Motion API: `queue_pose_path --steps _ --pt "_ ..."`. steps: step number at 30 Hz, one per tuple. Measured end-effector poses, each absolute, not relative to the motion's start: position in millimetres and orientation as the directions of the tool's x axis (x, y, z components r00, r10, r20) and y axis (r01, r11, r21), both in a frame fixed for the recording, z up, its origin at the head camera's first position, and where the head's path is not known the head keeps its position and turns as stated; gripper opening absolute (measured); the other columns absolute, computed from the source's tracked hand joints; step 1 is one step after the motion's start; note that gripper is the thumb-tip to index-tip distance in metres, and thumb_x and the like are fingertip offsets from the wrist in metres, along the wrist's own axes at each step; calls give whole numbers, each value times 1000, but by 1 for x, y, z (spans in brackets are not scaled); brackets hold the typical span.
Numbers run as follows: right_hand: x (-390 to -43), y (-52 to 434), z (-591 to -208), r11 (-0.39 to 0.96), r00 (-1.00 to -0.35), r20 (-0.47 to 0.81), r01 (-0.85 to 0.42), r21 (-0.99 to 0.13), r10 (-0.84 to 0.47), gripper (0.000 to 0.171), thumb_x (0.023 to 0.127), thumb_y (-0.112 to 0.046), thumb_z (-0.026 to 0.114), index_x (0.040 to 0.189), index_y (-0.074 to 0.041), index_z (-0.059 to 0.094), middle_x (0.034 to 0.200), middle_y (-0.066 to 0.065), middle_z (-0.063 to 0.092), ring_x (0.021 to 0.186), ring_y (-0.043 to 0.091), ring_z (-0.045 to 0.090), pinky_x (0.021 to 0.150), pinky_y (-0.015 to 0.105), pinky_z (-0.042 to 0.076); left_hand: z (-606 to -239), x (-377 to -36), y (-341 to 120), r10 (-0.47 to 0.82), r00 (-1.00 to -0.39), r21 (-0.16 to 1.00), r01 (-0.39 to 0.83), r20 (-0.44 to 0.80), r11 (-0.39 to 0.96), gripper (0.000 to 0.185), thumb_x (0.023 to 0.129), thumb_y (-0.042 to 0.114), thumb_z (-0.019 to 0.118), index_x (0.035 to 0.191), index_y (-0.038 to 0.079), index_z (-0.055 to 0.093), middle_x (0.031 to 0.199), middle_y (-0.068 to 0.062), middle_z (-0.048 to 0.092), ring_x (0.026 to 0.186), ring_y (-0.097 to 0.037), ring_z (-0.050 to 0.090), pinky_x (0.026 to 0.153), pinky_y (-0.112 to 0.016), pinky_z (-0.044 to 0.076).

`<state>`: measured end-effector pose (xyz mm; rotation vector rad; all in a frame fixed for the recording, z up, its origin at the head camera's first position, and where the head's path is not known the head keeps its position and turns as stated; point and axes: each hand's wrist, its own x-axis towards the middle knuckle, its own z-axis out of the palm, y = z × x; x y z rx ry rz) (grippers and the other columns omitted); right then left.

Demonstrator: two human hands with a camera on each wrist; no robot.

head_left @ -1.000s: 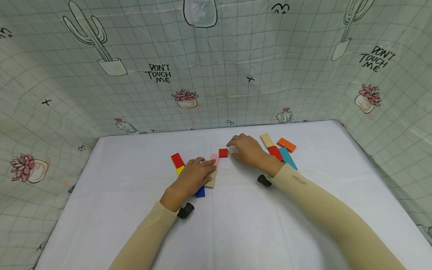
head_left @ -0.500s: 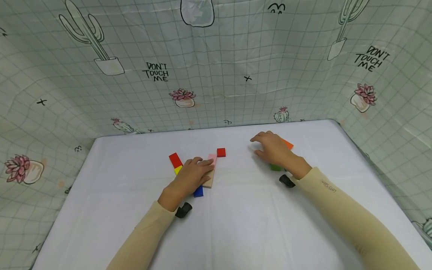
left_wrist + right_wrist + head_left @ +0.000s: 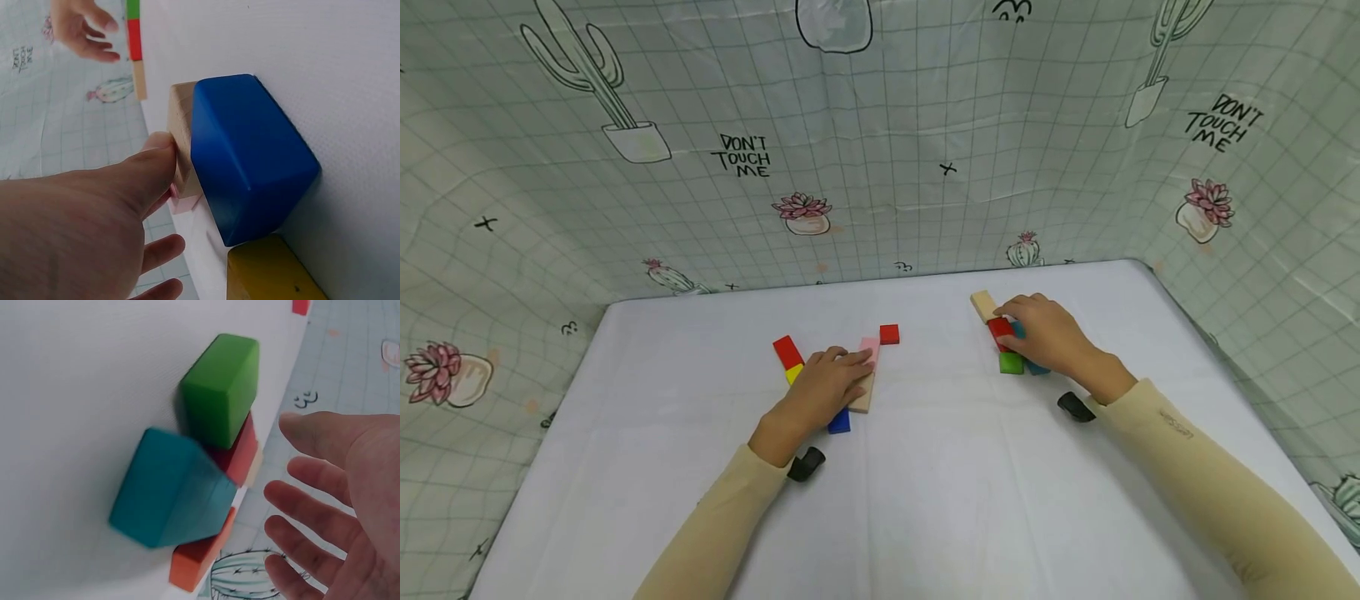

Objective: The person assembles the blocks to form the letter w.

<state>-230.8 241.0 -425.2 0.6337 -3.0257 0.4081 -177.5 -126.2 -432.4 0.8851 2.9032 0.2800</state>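
- Head view: my right hand (image 3: 1048,333) has moved away from the small red square (image 3: 889,334) to the red block (image 3: 1000,331); my left hand (image 3: 827,387) stays flat on the plank (image 3: 865,392).
- Left wrist: thumb presses the plank beside the blue block (image 3: 250,156).
- Right wrist: fingers (image 3: 312,509) spread, empty, hovering just past the green block (image 3: 222,387) and teal block (image 3: 169,497); the next piece isn't gripped yet.

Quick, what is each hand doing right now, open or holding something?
Left hand: open, lying flat on the long pale block, gripping nothing.
Right hand: open, fingers spread over the red block, teal block and green block, holding none.
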Motion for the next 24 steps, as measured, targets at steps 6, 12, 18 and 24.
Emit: queue_pose_path --steps 6,12,18,24 --pt "-228 249 -426 873 -905 71 -423 -244 -419 44 92 -14 84 130 2 72 131 24 70 120 47 61 100 60 53 -434 -178 -127 559 -829 224 539 -28 812 47 103 22 70 148 8 63 154 -11 59 140 -37 52 118 -55 42" --pt "-227 252 -428 862 -897 62 -437 -256 -437 44 90 -12 85 130 2 72 124 20 73 116 45 62 96 58 55 -433 -177 -127 559 -828 237 536 -36 810 48 103 21 70 148 8 62 155 -10 58 140 -37 52 118 -55 41" --pt "-229 257 -430 838 -878 82 -475 -268 -471 43 89 -8 85 128 5 72 122 20 74 112 44 63 94 57 56 -434 -178 -127 558 -829 221 537 -40 814 48 103 22 70 149 9 62 155 -10 58 141 -37 52 118 -55 42" --pt "-231 261 -427 821 -868 49 -485 -302 -495 44 88 -6 86 128 5 72 126 22 72 116 45 61 98 59 54 -435 -177 -127 548 -835 231 525 -46 819 48 103 22 70 149 9 62 156 -9 58 141 -37 51 119 -55 41"
